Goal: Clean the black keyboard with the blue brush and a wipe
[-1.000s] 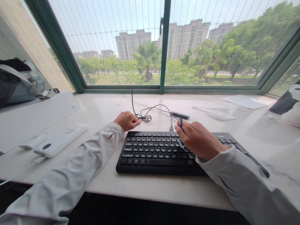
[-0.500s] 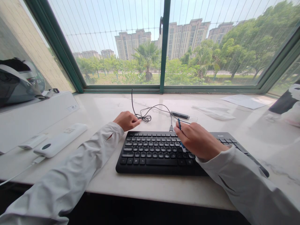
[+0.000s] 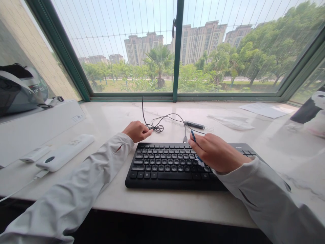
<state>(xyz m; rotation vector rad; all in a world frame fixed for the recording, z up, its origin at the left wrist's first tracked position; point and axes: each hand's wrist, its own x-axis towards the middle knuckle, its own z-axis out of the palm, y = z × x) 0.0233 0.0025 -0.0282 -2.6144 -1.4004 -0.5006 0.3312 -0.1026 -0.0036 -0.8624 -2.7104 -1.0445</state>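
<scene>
A black keyboard (image 3: 167, 176) lies flat on the pale marble-patterned sill. My right hand (image 3: 215, 152) is over its right half, closed round a small brush with a blue handle (image 3: 193, 136). The brush's white bristles (image 3: 200, 163) touch or nearly touch the keys; the grip hides the middle of the handle. Just beyond the keyboard's back left corner rests my left hand (image 3: 137, 131), fingers curled and thumb side toward a bundled black cable (image 3: 157, 128). Whether it pinches anything is hidden. A USB plug (image 3: 185, 139) sits behind the keyboard.
Behind the keyboard lies a dark pen-like tool (image 3: 194, 124). Crumpled clear plastic (image 3: 233, 122) and white paper (image 3: 266, 109) are at the back right. A white power bank (image 3: 66, 152) with a cord and a white box (image 3: 40, 132) occupy the left. A window (image 3: 175, 98) borders the back.
My right hand has tilted slightly, and the brush's bristles have shifted a little right and down over the keys. My left hand stays in place.
</scene>
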